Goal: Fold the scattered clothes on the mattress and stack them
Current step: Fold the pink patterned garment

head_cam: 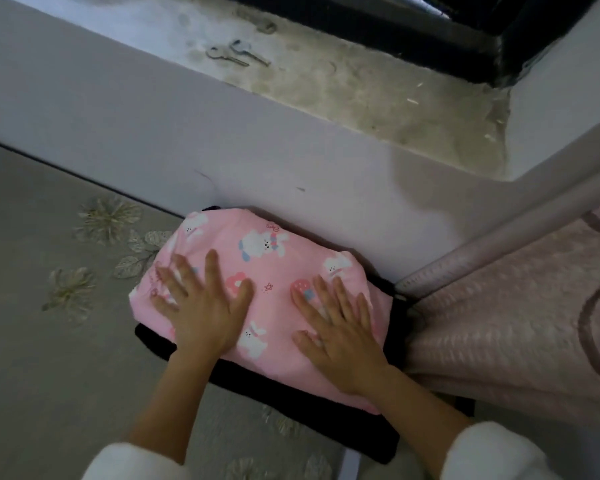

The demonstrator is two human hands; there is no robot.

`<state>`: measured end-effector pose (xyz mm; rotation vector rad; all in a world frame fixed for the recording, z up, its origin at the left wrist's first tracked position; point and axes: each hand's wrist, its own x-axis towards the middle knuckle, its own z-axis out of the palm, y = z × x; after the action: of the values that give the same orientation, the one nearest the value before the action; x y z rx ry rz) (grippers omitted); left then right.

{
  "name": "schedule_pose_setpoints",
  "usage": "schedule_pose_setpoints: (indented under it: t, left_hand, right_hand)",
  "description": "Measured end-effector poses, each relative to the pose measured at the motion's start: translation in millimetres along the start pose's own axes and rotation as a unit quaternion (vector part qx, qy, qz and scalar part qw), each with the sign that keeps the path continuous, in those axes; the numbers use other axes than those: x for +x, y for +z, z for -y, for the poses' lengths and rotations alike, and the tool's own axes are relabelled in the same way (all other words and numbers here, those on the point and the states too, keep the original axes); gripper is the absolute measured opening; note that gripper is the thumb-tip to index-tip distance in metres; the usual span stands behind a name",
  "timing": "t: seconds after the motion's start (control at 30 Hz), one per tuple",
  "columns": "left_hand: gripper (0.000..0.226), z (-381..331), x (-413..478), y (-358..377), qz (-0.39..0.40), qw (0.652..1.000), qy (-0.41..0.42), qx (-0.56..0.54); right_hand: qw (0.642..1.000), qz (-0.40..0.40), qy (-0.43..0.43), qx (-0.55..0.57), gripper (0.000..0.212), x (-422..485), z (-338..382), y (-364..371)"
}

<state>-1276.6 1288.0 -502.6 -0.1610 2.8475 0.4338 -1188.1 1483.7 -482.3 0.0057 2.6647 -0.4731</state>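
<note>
Pink garment (278, 271): folded, bunny print, lying on top of the black garment (291, 403), its far edge sitting against the wall (222, 140).
Black garment: lying flat on the mattress (49, 358) under the pink one, showing along the near and right edges.
Left hand (201, 317): pressing flat on the left half of the pink garment, fingers straight and spread, gripping nothing.
Right hand (340, 334): pressing flat on the right half, fingers straight and slightly fanned, gripping nothing.
Stack: sitting at the mattress's far edge, in the corner between the wall and the quilt (516, 306).
Mattress: grey, with stitched flowers showing left of the stack.
Quilt: pale pink, textured, lying just beside the black garment on the right.
Sleeves (136, 462): white, showing at both forearms.
Keys (236, 55): lying on the stained sill (361, 88) above the wall, well apart from the stack.
</note>
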Motion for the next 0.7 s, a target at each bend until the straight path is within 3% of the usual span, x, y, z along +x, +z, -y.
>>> schedule_pose_setpoints:
  t: [0.3,0.53,0.7]
  left_hand:
    - [0.089,9,9,32,-0.018,1.000,-0.003,-0.010]
    - [0.081,-8,0,7,0.001,1.000,-0.020,0.000]
    - [0.065,-22,-45,-18,-0.020,0.998,-0.020,-0.063]
  right_hand:
    - [0.999,0.028,0.000,-0.022,0.059,19,-7,17]
    - [0.985,0.165,-0.015,-0.038,0.068,20,-1,-36]
    - [0.997,0.056,-0.049,-0.014,0.060,-12,-2,-66]
